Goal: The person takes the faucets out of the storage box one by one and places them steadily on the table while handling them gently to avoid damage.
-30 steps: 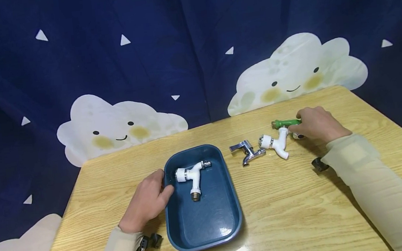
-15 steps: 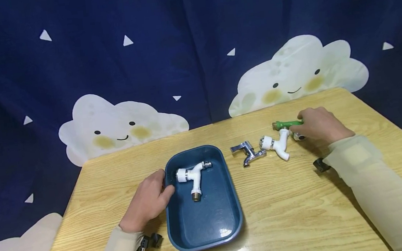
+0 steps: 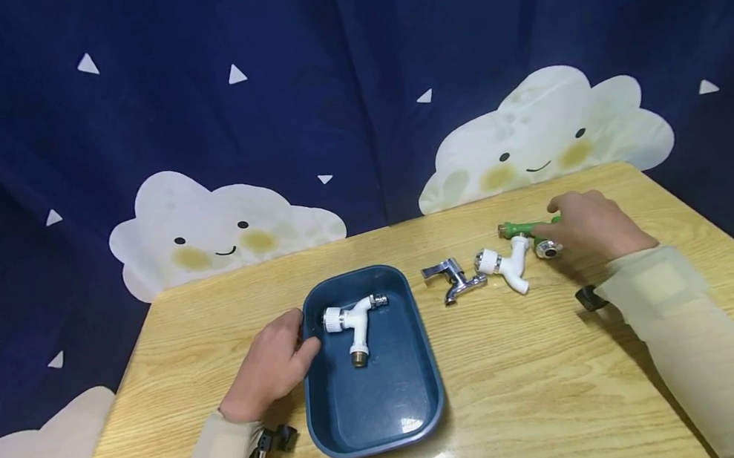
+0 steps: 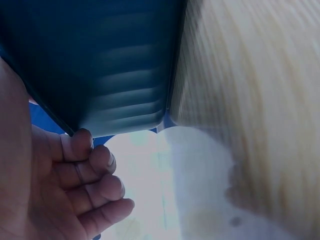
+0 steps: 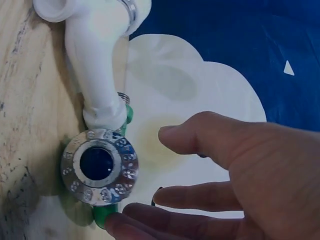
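My left hand (image 3: 276,362) grips the left rim of a dark blue plastic tray (image 3: 390,447), its thumb over the edge. The left wrist view shows its fingers (image 4: 95,162) curled at the tray's outer side. Inside the tray lies a white tap (image 3: 355,320) with a ribbed knob and brass thread. My right hand (image 3: 598,223) is at a green tap (image 3: 518,229) and partly hides it. In the right wrist view its thumb stands apart from the fingers, with fingertips right by the green tap's chrome knob (image 5: 100,167). Another white tap (image 3: 512,266) lies against the green one.
A chrome lever tap (image 3: 454,279) lies between the tray and the second white tap, its spout near that tap's knob. All stand on a wooden table (image 3: 525,391). A dark blue curtain (image 3: 364,72) with cloud prints hangs behind the table's far edge.
My right hand has shifted slightly right and its thumb and fingers have parted, uncovering more of the green tap's chrome knob. The left hand and tray have stayed put.
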The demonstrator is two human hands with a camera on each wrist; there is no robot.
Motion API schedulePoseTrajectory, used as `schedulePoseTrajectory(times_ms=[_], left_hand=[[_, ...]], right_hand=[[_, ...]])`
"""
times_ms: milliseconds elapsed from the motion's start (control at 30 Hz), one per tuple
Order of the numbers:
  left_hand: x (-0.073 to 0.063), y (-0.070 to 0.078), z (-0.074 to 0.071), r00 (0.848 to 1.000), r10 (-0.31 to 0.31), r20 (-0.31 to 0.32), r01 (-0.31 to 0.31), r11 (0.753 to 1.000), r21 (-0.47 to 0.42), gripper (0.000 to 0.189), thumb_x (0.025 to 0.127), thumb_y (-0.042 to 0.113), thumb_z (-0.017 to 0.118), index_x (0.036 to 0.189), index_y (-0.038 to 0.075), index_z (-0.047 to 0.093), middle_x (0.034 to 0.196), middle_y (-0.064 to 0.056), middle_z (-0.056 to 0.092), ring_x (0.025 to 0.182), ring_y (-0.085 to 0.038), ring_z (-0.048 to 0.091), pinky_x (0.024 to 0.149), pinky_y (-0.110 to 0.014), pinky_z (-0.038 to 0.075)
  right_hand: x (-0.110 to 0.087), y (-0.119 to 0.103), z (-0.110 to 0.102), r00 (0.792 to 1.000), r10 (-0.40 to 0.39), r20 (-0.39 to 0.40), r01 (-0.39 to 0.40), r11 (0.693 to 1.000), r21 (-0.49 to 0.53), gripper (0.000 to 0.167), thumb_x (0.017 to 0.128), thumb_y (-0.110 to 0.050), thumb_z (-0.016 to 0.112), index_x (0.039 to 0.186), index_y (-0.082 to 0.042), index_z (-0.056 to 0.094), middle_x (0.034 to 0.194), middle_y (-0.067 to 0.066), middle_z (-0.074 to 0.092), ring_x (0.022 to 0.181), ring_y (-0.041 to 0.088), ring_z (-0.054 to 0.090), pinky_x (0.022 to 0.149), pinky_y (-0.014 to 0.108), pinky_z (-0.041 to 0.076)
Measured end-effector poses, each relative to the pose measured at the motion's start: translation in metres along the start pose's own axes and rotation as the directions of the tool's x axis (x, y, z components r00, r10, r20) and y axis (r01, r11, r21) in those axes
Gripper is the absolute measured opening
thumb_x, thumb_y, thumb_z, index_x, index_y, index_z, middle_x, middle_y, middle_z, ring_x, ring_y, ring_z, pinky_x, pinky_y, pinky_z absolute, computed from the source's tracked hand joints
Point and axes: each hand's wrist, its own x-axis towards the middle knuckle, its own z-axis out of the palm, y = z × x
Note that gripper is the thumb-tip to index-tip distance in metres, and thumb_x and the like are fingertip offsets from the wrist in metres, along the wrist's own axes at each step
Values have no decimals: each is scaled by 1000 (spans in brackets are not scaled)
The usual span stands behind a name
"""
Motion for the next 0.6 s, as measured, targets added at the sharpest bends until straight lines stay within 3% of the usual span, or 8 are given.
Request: schedulePoseTrajectory(times_ms=[200,600], left_hand=[[2,1,-1,1000,12,-4,-12,1000,6,12,89,19,59,81,15,50,72,2,46,62,-12,43,60,-26,35],[2,1,0,1000,14,-5,-14,1000,11,13,90,19,60,82,15,50,72,2,46,63,-12,43,60,-26,36]], right_hand=[[-2,-1,-4,999,7,-35,-7,1000,-2,69,97,-43,60,138,12,54,137,38,57,121,61,55,98,69,46],[-7,-16,-10,998,-9,-67,8,1000,-8,69,98,-45,59,140,10,54,133,36,62,117,55,61,93,65,50]])
